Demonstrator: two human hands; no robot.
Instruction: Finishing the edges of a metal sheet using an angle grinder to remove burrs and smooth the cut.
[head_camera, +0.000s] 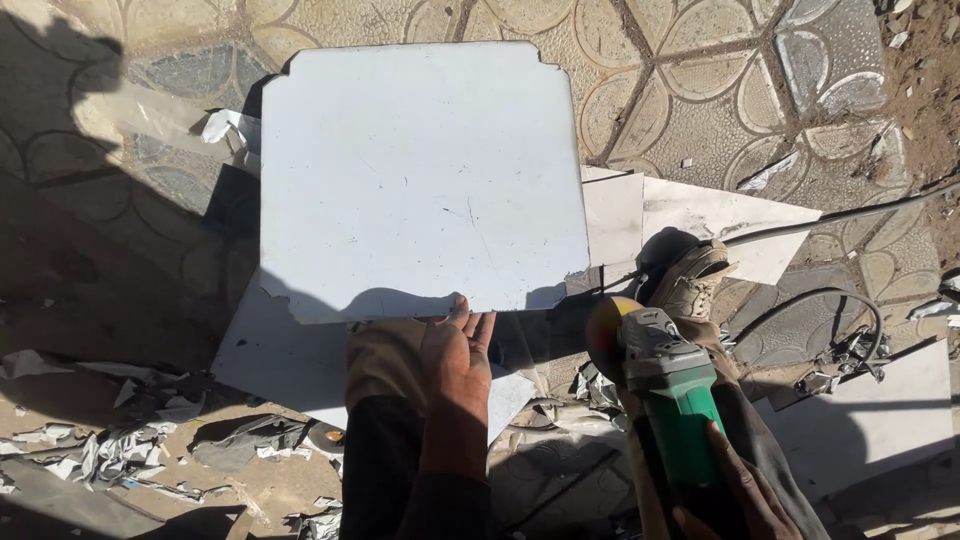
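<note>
- A big white tile (420, 180) is held up over the patterned floor (700, 90), and it fills the middle of the view.
- Small notches are cut at the top corners of the tile, and its lower left corner is chipped.
- The bottom edge of the tile is touched by the left hand (456, 365), whose fingers are kept straight and close together under that edge.
- A green grinder (668, 385) is gripped by the right hand (735, 495), with the fingers wrapped around its back end.
- The grinder is kept to the right of the tile, near its lower right corner but apart from it.
- A shoe (690, 280) is seen just past the front of the grinder.
- More white tile pieces (720, 225) are laid flat on the floor behind the shoe.
- A black cable (850, 212) is stretched across the floor on the right.
- Torn scraps (110, 445) are scattered on the ground at the lower left.
</note>
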